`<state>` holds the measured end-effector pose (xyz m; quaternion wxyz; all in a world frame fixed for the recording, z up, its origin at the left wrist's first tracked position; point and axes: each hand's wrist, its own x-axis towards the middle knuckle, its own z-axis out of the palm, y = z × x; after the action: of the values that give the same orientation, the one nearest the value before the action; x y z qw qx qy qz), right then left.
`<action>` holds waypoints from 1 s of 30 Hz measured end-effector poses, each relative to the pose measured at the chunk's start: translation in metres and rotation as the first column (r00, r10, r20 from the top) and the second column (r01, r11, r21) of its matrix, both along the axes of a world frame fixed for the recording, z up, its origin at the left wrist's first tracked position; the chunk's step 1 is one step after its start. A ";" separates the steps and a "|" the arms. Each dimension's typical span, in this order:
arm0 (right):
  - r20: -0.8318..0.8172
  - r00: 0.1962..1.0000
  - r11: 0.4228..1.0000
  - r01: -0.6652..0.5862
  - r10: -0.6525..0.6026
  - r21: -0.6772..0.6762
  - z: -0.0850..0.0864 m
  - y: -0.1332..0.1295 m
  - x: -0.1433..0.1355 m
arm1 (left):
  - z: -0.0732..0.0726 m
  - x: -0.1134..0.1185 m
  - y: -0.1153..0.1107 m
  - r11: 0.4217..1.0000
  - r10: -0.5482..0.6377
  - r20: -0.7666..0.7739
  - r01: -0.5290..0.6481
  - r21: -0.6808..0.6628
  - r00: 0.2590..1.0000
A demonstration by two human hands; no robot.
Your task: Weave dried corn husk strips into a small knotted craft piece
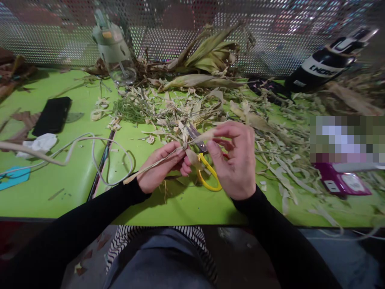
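Observation:
My left hand [162,164] is closed round a thin twisted strand of dried husk [156,163], whose end runs back over the wrist. A wider piece of pale husk [204,137] stretches from the knot at the left fingertips to my right hand [236,160], which pinches its other end between thumb and forefinger. Scissors with yellow handles [210,185] lie on the green table between the hands, blades pointing up and left under the husk. My right hand partly hides one handle. Another short flap of husk hangs below the knot.
Husk scraps [186,106] cover the table's middle and right. Behind stand a clear bottle [116,52] and a tilted black bottle [320,66], before a perforated metal screen [180,24]. A phone [52,115], white cable [93,150] and tissue lie left; a purple packet [343,180] lies right.

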<state>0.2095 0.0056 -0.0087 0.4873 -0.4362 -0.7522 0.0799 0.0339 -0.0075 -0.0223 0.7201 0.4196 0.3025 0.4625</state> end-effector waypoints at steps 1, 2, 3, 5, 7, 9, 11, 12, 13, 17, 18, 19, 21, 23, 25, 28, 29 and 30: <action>-0.022 0.999 0.999 0.038 -0.038 0.021 0.000 0.000 0.000 | 0.000 0.000 0.000 1.000 0.002 0.010 -0.002 0.002 1.000; -0.016 0.998 0.998 0.059 -0.059 0.033 0.001 0.000 0.001 | -0.001 0.000 0.000 1.000 0.006 0.018 -0.006 0.005 1.000; 0.013 0.999 0.998 0.049 -0.050 0.028 0.003 0.000 0.000 | -0.001 0.000 0.000 1.000 0.004 0.021 -0.004 0.008 1.000; 0.090 0.994 0.997 -0.051 0.055 -0.055 0.005 0.000 0.000 | 0.000 0.000 -0.001 0.999 -0.027 0.003 0.027 0.016 1.000; 0.066 0.979 0.965 -0.176 0.192 -0.195 0.006 0.000 -0.001 | 0.001 0.000 -0.002 0.996 -0.090 -0.034 0.091 0.025 0.995; -0.077 0.956 0.901 -0.292 0.283 -0.322 0.005 0.000 -0.002 | 0.003 0.000 -0.003 0.987 -0.156 -0.066 0.158 0.034 0.986; -0.237 0.915 0.823 -0.399 0.327 -0.405 0.003 -0.001 -0.001 | 0.003 0.001 -0.004 0.979 -0.199 -0.092 0.203 0.035 0.976; -0.291 0.896 0.794 -0.436 0.336 -0.424 0.002 -0.001 -0.001 | 0.003 0.001 -0.004 0.977 -0.208 -0.102 0.212 0.031 0.973; -0.323 0.884 0.777 -0.455 0.337 -0.435 0.002 -0.001 -0.001 | 0.002 0.001 -0.005 0.976 -0.211 -0.106 0.215 0.025 0.972; -0.330 0.892 0.781 -0.437 0.310 -0.447 0.004 -0.003 0.000 | -0.004 0.002 -0.004 0.986 -0.168 -0.016 0.167 -0.015 0.986; -0.316 0.897 0.778 -0.430 0.310 -0.458 0.005 -0.004 0.000 | -0.005 0.002 -0.004 0.988 -0.149 0.008 0.149 -0.030 0.989; -0.287 0.905 0.776 -0.420 0.315 -0.471 0.006 -0.005 0.000 | -0.007 0.001 -0.003 0.991 -0.128 0.023 0.129 -0.048 0.992; -0.186 0.925 0.787 -0.379 0.330 -0.486 0.009 -0.008 -0.001 | -0.008 0.001 -0.002 0.994 -0.080 0.025 0.082 -0.074 0.996; -0.075 0.932 0.811 -0.347 0.355 -0.470 0.013 -0.010 -0.002 | -0.010 0.000 0.000 0.996 -0.039 0.015 0.040 -0.075 0.999; -0.007 0.909 0.810 -0.376 0.417 -0.451 0.016 -0.011 -0.003 | -0.011 0.000 0.001 0.998 -0.029 0.005 0.029 -0.049 1.000; 0.014 0.855 0.764 -0.457 0.519 -0.455 0.018 -0.011 -0.004 | -0.010 0.002 0.000 0.999 -0.042 -0.033 0.042 -0.013 0.999; 0.017 0.845 0.751 -0.466 0.535 -0.467 0.017 -0.011 -0.004 | -0.009 0.002 -0.001 0.999 -0.040 -0.050 0.040 -0.003 0.998; 0.018 0.841 0.744 -0.467 0.540 -0.477 0.016 -0.011 -0.004 | -0.008 0.003 -0.002 0.999 -0.033 -0.067 0.033 0.006 0.997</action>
<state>0.2051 -0.0058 0.0072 0.2716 -0.3224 -0.8373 0.3481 0.0372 -0.0092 -0.0299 0.7154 0.4425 0.3180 0.4373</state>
